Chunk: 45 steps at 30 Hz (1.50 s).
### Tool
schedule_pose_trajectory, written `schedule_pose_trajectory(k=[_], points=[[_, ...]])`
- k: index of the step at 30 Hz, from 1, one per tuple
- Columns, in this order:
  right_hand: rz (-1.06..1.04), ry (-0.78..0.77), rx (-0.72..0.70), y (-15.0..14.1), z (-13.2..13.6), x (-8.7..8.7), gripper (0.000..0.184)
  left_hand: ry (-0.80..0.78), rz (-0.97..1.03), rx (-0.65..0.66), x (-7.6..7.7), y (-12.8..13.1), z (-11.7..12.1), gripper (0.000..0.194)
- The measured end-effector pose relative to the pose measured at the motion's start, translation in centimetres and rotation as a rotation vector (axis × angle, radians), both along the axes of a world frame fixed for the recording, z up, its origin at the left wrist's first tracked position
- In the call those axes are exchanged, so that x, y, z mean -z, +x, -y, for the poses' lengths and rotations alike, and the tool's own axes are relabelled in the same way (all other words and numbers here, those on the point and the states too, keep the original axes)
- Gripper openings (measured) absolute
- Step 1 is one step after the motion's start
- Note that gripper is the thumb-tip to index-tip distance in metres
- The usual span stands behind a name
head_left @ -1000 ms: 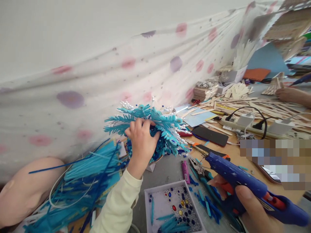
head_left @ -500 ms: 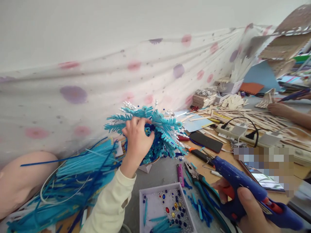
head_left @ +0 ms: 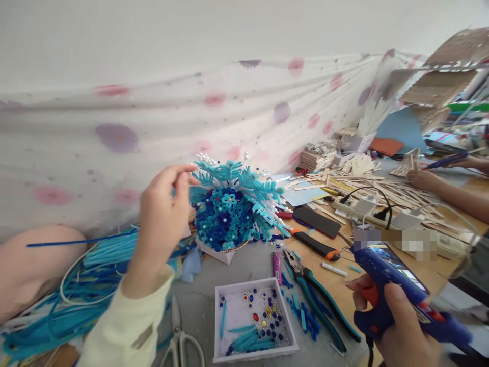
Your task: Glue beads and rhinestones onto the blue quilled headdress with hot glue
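A headpiece (head_left: 225, 224) of blue and turquoise chenille flowers, with turquoise leaf sprays and white bead sprigs around its top, rests on a white support (head_left: 219, 253). At its left side, my left hand (head_left: 162, 214) has its fingers drawn together in a pinch by the tip of a leaf spray. What lies between those fingertips, if anything, is too small to tell. My right hand (head_left: 408, 331) grips a blue glue gun (head_left: 376, 270), index finger at the red trigger, nozzle pointing up and left. A white tray (head_left: 254, 358) holds beads, gems and turquoise pieces.
Scissors (head_left: 178, 334), pliers (head_left: 317, 290), a purple lighter (head_left: 277, 267) and an orange-black cutter (head_left: 315, 244) lie about. Chenille stems (head_left: 95, 285) heap at left. A power strip (head_left: 405, 229), black phone (head_left: 317, 220) and wooden sticks (head_left: 324, 178) are at right, near another person's hand (head_left: 420, 178).
My left hand has come off the headpiece's middle to its left side, uncovering the flowers. The glue gun stays in my right hand. The view has shifted, bringing the scissors into sight.
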State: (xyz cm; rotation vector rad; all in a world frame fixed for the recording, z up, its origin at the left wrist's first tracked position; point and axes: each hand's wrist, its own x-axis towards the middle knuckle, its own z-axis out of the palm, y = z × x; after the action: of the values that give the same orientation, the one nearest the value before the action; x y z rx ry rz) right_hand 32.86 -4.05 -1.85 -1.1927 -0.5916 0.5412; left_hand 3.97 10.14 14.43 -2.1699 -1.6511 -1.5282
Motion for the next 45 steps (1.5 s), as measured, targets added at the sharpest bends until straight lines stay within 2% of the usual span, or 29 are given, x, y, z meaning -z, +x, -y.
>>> schedule_pose_trajectory(k=[3, 6, 9, 13, 17, 20, 23, 25, 28, 31, 32, 33, 35, 36, 39, 41, 45], points=[[-0.231, 0.019, -0.017, 0.6, -0.7, -0.1, 0.050, -0.008, 0.093, -0.052, -0.7, -3.4, 3.1, 0.030], [-0.446, 0.056, -0.177, 2.2, -1.3, 1.3, 0.052, -0.015, 0.079, -0.147, 0.2, -5.9, 5.6, 0.027], [-0.629, 0.137, -0.304, 4.0, -1.4, 3.2, 0.041, -0.058, 0.045, -0.181, 1.5, -7.7, 7.0, 0.029], [-0.654, 0.167, -0.398, 4.7, -2.0, 4.9, 0.039, -0.080, 0.074, -0.182, 2.5, -9.8, 7.6, 0.031], [-0.656, 0.230, -0.469, 3.8, -2.9, 5.3, 0.047, -0.138, 0.132, -0.213, 3.0, -11.3, 8.1, 0.028], [-0.677, 0.273, -0.482, 3.5, -3.2, 5.5, 0.053, -0.122, 0.116, -0.256, 3.6, -11.6, 8.5, 0.027], [-0.697, 0.292, -0.480, 3.9, -3.1, 5.9, 0.051, -0.078, 0.114, -0.270, 4.0, -11.5, 8.8, 0.025], [-0.704, 0.310, -0.477, 4.2, -3.1, 6.2, 0.049, -0.097, 0.086, -0.202, 4.4, -11.1, 8.7, 0.028], [-0.715, 0.338, -0.489, 4.3, -3.1, 6.6, 0.044, -0.175, -0.043, 0.026, 5.8, -9.6, 8.7, 0.036], [-0.747, 0.353, -0.518, 4.2, -3.1, 6.5, 0.043, -0.227, -0.213, 0.369, 8.4, -6.4, 9.1, 0.033], [-0.764, 0.352, -0.527, 4.2, -3.1, 6.5, 0.044, -0.237, -0.280, 0.485, 9.3, -5.2, 9.3, 0.046], [-0.784, 0.347, -0.534, 4.2, -3.0, 6.4, 0.044, -0.300, -0.362, 0.570, 10.2, -4.1, 9.5, 0.053], [-0.836, 0.330, -0.535, 4.2, -2.7, 6.4, 0.045, -0.469, -0.510, 0.680, 11.3, -2.6, 9.7, 0.051], [-0.865, 0.323, -0.530, 4.3, -2.6, 6.5, 0.046, -0.564, -0.561, 0.671, 11.6, -2.2, 9.7, 0.047], [-0.951, 0.314, -0.502, 4.5, -2.3, 6.9, 0.046, -0.757, -0.639, 0.499, 11.8, -1.9, 9.2, 0.037], [-0.997, 0.318, -0.490, 4.6, -2.2, 7.3, 0.045, -0.795, -0.672, 0.448, 11.8, -1.8, 8.6, 0.032], [-1.051, 0.337, -0.501, 4.7, -2.2, 7.5, 0.041, -0.833, -0.766, 0.449, 12.7, 0.1, 8.4, 0.029]])
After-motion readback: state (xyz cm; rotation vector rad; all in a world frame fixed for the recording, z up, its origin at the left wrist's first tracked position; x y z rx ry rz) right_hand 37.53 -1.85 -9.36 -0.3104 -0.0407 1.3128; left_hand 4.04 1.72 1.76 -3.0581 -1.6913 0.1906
